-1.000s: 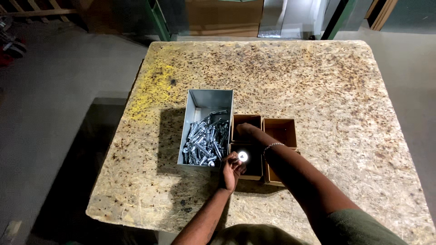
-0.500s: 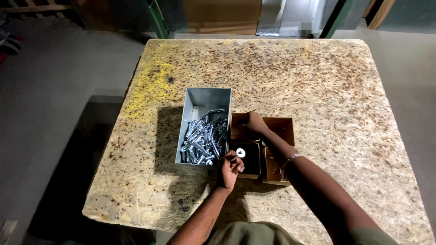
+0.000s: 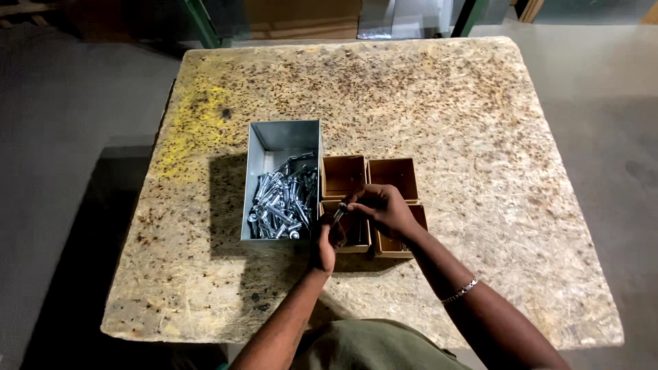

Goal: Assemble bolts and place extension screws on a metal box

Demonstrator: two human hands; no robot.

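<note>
A small metal bolt [image 3: 339,214] is pinched between both hands, just right of the grey metal bin [image 3: 281,181]. The left hand [image 3: 325,243] is raised from below, grip closed on it; the right hand [image 3: 384,207] is arched over the brown boxes [image 3: 370,177], fingertips clamped on it.

A speckled, yellow-stained table [image 3: 480,137] stands on grey floor [image 3: 68,137], cardboard boxes [image 3: 301,17] behind.

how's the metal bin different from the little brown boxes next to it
The metal bin is grey, shiny and long; the brown boxes are dull, small and squarish. The bin stands alone and holds a heap of silvery bolts; the boxes sit as a cluster of four, the far two looking empty. All are open-topped and rest on the table.
</note>
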